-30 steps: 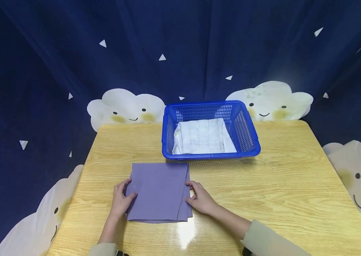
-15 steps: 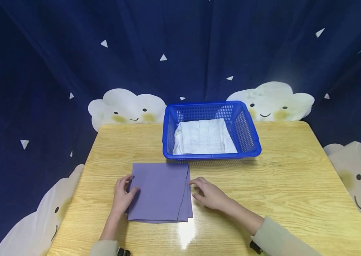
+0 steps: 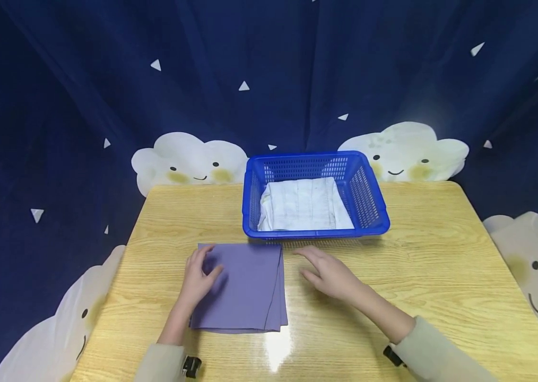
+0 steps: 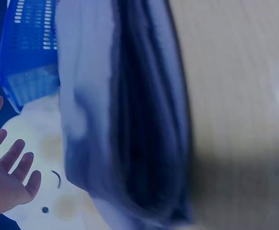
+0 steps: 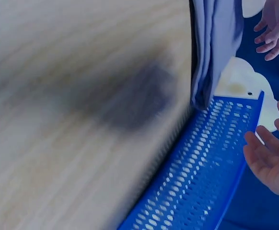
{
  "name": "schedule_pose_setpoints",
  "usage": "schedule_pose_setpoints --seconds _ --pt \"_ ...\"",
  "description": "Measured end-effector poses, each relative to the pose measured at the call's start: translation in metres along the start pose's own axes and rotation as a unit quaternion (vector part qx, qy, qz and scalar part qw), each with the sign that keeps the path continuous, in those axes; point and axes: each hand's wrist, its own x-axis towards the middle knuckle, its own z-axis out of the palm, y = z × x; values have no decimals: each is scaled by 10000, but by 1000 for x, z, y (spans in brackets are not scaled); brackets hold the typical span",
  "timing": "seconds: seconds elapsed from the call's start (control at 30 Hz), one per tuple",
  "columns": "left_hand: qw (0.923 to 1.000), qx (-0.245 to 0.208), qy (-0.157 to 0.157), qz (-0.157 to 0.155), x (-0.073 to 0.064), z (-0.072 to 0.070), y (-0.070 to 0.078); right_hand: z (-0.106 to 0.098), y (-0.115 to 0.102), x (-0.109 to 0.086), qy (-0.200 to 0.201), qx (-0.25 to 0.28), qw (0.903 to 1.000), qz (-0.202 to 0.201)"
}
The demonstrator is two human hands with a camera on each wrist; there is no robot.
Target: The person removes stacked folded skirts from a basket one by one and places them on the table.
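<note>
A folded purple cloth [image 3: 245, 297] lies flat in layers on the wooden table, its right-hand layers slightly fanned apart. My left hand [image 3: 198, 277] is over the cloth's left side, fingers loosely bent and nothing held. In the left wrist view, the layered fold of the cloth [image 4: 89, 96] stands out, with the left hand [image 4: 7, 184] spread at the lower left. To the right of the cloth, my right hand [image 3: 332, 273] hovers apart from it, fingers relaxed. The right wrist view has this right hand [image 5: 273, 160] beside the basket, holding nothing.
A blue plastic basket [image 3: 317, 233] stands behind the cloth at the table's back, with a folded white cloth [image 3: 302, 204] inside. The wooden table [image 3: 422, 286] extends to both sides. Behind it hangs a dark blue curtain [image 3: 288, 69] with clouds and triangles.
Both hands have let go of the purple cloth's side edges. The left hand has risen and moved right and forward over it; the right hand has moved away to the right and forward.
</note>
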Motion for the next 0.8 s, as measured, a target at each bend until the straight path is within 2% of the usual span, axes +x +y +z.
schedule_pose_setpoints --seconds 0.23,0.4,0.5,0.63,0.8 --pt "9985 98 6 541 13 6 11 -19 5 2 323 -8 9995 60" --pt "9974 301 -222 611 22 8 21 -30 11 3 651 78 9978 68" --pt "9962 477 -236 685 26 9 28 -35 17 4 882 171 9960 6" --pt "9953 365 -222 866 33 14 35 -40 25 4 1179 333 9924 -74" --pt "9927 210 -278 1150 43 22 41 -45 32 4 1483 562 9873 23"
